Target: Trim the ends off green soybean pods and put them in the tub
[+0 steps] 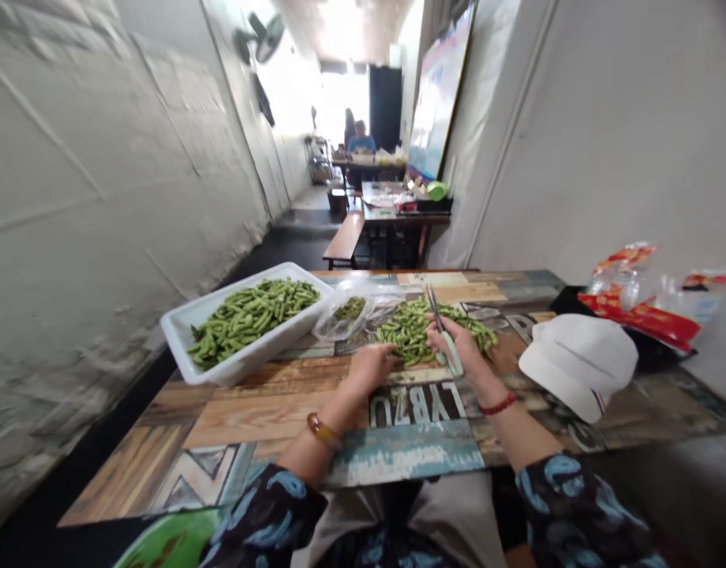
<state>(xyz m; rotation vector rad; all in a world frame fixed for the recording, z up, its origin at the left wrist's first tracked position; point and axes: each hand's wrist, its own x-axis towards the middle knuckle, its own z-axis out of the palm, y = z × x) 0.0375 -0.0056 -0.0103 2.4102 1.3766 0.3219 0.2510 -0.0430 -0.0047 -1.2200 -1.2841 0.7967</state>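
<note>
My right hand [461,347] grips scissors [442,325] with pale green handles, their blades pointing up and away from me. Below and behind them spreads a heap of green soybean pods [407,330] on the table. At the heap's left edge my left hand [372,367] is closed, fingers curled; what it pinches, if anything, is hidden. A clear plastic bag [327,322] lies left of the heap, with small green trimmings [351,308] in it. Farther left, a white plastic tub [221,375] holds many more pods [256,315].
A white cap [579,359] lies on the patterned wooden table [238,418] at right, beside red-and-clear plastic packaging [641,300]. A green basin [174,540] sits below the table's near left edge. Beyond are a bench [345,237], other tables and a seated person [361,140].
</note>
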